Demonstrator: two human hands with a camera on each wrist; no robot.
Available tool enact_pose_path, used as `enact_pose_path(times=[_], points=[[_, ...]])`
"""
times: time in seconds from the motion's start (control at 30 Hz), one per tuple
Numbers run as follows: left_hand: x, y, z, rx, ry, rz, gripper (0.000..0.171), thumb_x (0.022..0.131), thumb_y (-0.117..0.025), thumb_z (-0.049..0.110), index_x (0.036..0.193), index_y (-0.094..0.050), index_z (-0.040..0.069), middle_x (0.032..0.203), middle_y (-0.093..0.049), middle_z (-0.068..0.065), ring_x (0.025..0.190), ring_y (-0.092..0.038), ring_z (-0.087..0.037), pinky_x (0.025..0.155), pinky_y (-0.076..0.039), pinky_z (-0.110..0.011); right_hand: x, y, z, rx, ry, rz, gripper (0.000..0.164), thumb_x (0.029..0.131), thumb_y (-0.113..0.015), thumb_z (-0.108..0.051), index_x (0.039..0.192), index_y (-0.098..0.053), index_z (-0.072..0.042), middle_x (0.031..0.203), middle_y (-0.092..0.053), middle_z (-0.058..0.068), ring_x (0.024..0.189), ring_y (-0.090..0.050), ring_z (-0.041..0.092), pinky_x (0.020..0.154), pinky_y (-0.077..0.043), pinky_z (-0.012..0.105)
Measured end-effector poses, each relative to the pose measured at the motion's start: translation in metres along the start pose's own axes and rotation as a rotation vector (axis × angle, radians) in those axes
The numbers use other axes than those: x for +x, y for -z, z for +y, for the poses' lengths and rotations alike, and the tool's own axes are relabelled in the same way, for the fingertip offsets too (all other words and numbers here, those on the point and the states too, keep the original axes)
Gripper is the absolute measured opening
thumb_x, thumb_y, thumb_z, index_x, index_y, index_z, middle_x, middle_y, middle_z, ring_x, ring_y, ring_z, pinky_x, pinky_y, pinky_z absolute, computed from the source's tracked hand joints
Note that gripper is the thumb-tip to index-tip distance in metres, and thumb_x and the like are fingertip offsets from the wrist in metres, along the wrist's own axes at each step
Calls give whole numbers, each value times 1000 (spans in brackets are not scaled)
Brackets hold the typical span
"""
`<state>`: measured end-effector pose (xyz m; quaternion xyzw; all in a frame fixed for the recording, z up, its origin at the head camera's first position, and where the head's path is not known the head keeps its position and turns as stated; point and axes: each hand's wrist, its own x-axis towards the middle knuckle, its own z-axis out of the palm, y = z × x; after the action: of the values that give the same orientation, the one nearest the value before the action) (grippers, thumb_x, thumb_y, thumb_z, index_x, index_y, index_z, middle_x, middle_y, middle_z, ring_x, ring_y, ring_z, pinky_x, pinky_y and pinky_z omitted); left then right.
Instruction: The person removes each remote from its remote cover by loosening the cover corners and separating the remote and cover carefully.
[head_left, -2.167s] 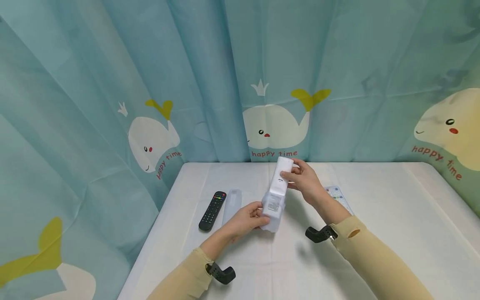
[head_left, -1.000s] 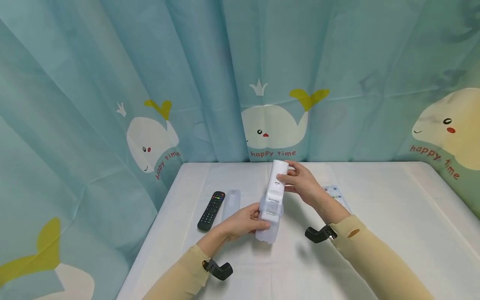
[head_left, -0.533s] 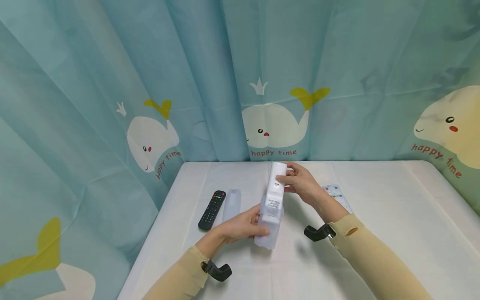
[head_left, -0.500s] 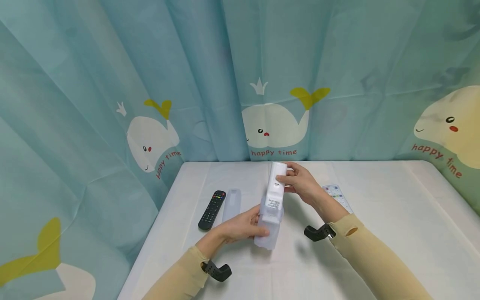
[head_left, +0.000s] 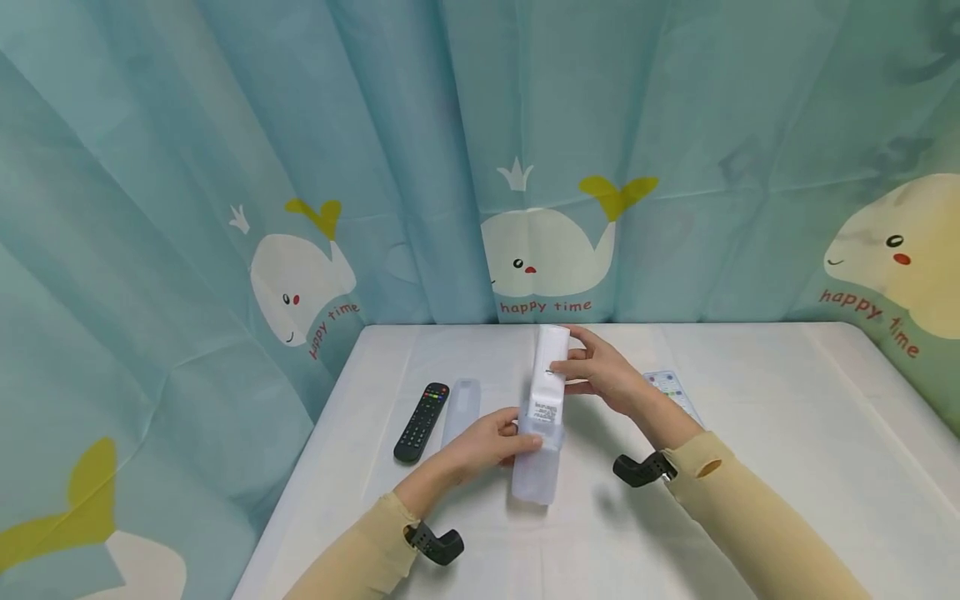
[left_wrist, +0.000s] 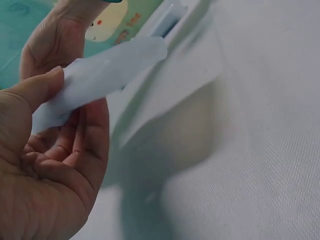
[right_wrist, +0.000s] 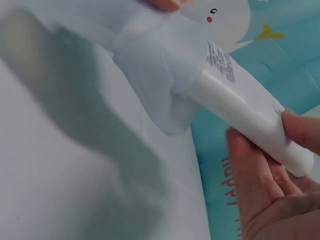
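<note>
A white remote control [head_left: 550, 358], back side up with a printed label, stands partly inside a translucent silicone sleeve [head_left: 536, 479]. My left hand [head_left: 483, 446] pinches the sleeve near its mouth, thumb on top and fingers underneath. Farther up, my right hand [head_left: 603, 371] holds the bare end of the remote between thumb and fingers. In the right wrist view the sleeve's loose mouth [right_wrist: 160, 75] flares around the remote [right_wrist: 245, 107], and its lower end lies inside, out of sight. The left wrist view shows the sleeve's far end [left_wrist: 120, 67] sticking out past my thumb.
On the white table [head_left: 787, 467], a black remote control [head_left: 422, 423] and a long translucent cover [head_left: 462, 408] lie left of my hands. A white remote with coloured buttons [head_left: 672, 392] lies partly behind my right forearm. A blue whale-print curtain [head_left: 420, 167] hangs behind the table.
My left hand and the sleeve have moved down toward me, so more of the white remote shows outside the sleeve. My left hand then shifted up nearer the sleeve's mouth. The right hand moved slightly left.
</note>
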<state>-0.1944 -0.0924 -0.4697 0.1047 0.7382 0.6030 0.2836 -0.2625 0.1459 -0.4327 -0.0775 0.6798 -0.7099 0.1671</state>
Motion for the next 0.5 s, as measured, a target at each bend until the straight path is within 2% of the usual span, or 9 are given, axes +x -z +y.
enact_pose_path(times=[0.2, 0.33, 0.5], points=[[0, 1, -1, -8, -23, -42, 55, 96, -74, 14, 145, -50, 10, 122, -70, -9, 111, -66, -25, 90, -56, -44, 0, 2, 2, 7, -16, 43, 80, 93, -73, -5, 159, -29, -10, 122, -63, 20, 97, -69, 25, 85, -60, 47], [0, 0, -2, -40, -33, -75, 65, 96, -72, 6, 152, -41, 11, 128, -67, -12, 115, -64, -28, 93, -55, -46, 2, 3, 2, 1, 8, 55, 79, 93, -73, -4, 159, -28, -8, 120, -63, 21, 97, -69, 25, 83, -60, 45], [-2, 1, -2, -60, -35, -117, 74, 97, -70, 5, 159, -30, 14, 136, -62, -12, 120, -61, -29, 94, -54, -46, 3, 4, 1, -5, 14, 53, 80, 93, -73, -3, 159, -27, -6, 119, -64, 22, 96, -69, 24, 82, -61, 44]])
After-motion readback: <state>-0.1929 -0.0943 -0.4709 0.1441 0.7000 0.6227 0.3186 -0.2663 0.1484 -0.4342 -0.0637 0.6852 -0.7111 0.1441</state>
